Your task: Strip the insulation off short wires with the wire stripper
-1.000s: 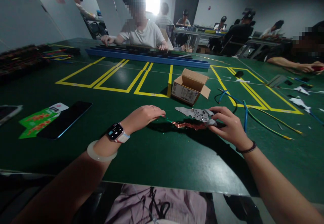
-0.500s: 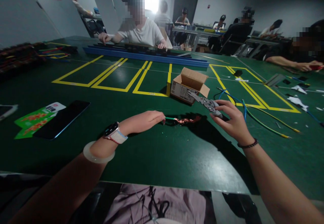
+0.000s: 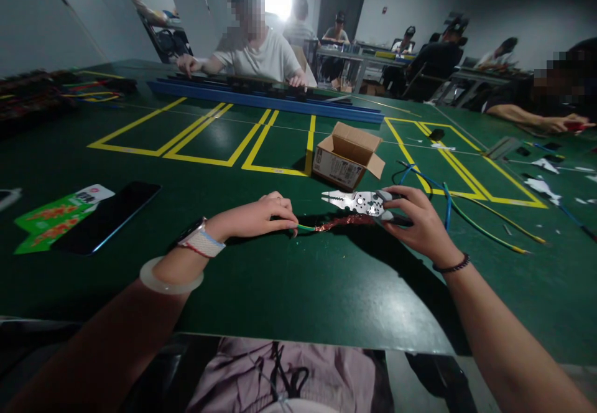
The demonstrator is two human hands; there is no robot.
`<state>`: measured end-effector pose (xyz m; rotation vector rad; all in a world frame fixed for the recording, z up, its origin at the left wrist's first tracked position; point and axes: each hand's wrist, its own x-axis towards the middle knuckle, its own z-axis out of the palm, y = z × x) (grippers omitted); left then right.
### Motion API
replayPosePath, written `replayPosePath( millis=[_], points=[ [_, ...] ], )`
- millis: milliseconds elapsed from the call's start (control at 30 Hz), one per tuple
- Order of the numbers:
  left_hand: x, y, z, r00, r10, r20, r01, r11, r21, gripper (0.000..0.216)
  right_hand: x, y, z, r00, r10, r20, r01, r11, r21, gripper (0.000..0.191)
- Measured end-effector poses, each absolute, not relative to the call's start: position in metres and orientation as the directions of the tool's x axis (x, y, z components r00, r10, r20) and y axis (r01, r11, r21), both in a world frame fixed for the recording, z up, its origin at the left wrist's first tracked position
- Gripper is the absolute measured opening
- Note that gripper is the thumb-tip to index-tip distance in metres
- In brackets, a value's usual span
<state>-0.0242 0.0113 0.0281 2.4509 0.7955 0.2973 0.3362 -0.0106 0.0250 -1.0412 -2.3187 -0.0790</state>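
Observation:
My left hand [image 3: 259, 216] is closed in a pinch on the green insulated end of a wire [image 3: 333, 224] whose bare copper strands lie along the green table [image 3: 289, 288]. My right hand [image 3: 415, 220] grips the handles of silver wire-stripping pliers [image 3: 357, 200]. Their jaws point left and hang just above the copper. The two hands are about a hand's width apart.
An open cardboard box [image 3: 347, 153] stands just behind the pliers. A dark phone [image 3: 107, 216] and a green packet [image 3: 51, 217] lie at the left. Blue and green wires [image 3: 466, 211] trail to the right. Yellow tape lines cross the table. Other people sit at the far side.
The pliers were lifted up and tilted toward the box half a second ago; now they are level again, just over the copper strands. My left hand has kept its pinch on the wire.

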Motion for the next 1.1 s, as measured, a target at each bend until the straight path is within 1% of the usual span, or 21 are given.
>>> replayPosePath(
  millis=[100,200,267,367,467,567,633,700,733,800,900,1100],
  points=[
    [-0.025,0.012,0.029,0.787,0.617,0.023,0.484,-0.639,0.598,0.025,0.332,-0.012,0.025,-0.437,0.692,0.574,0.707,0.659,-0.256,0.015],
    [-0.024,0.012,0.029,0.744,0.668,-0.006,0.499,-0.548,0.671,0.024,0.329,-0.011,0.022,-0.376,0.737,0.561,0.699,0.623,-0.35,0.012],
    [-0.024,0.012,0.03,0.709,0.704,-0.034,0.508,-0.477,0.718,0.026,0.327,-0.011,0.02,-0.374,0.752,0.544,0.692,0.616,-0.376,0.012],
    [-0.025,0.012,0.033,0.638,0.766,-0.083,0.496,-0.326,0.805,0.025,0.325,-0.011,0.018,-0.388,0.758,0.525,0.684,0.618,-0.387,0.012],
    [-0.023,0.012,0.032,0.54,0.838,-0.083,0.377,-0.153,0.913,0.02,0.325,-0.011,0.017,-0.396,0.761,0.513,0.678,0.62,-0.395,0.012],
    [-0.019,0.012,0.026,0.451,0.882,-0.138,0.167,0.068,0.984,0.018,0.324,-0.011,0.016,-0.401,0.76,0.512,0.676,0.622,-0.395,0.012],
    [-0.015,0.012,0.021,0.413,0.894,-0.176,-0.018,0.201,0.979,0.014,0.324,-0.011,0.015,-0.402,0.759,0.512,0.675,0.623,-0.395,0.012],
    [-0.012,0.013,0.016,0.39,0.903,-0.181,-0.216,0.281,0.935,0.008,0.324,-0.01,0.015,-0.405,0.758,0.511,0.675,0.625,-0.392,0.012],
    [-0.011,0.013,0.014,0.403,0.895,-0.191,-0.283,0.321,0.904,0.004,0.324,-0.01,0.015,-0.407,0.756,0.512,0.675,0.627,-0.389,0.012],
    [-0.009,0.012,0.013,0.423,0.884,-0.199,-0.358,0.365,0.859,0.011,0.325,-0.009,0.015,-0.408,0.75,0.52,0.674,0.632,-0.382,0.012],
    [-0.008,0.011,0.015,0.429,0.884,-0.183,-0.425,0.377,0.823,0.022,0.327,-0.009,0.015,-0.41,0.737,0.537,0.673,0.642,-0.366,0.011],
    [-0.008,0.004,0.021,0.52,0.842,-0.146,-0.382,0.381,0.842,0.019,0.328,-0.01,0.015,-0.45,0.71,0.541,0.649,0.677,-0.348,0.013]
  ],
)
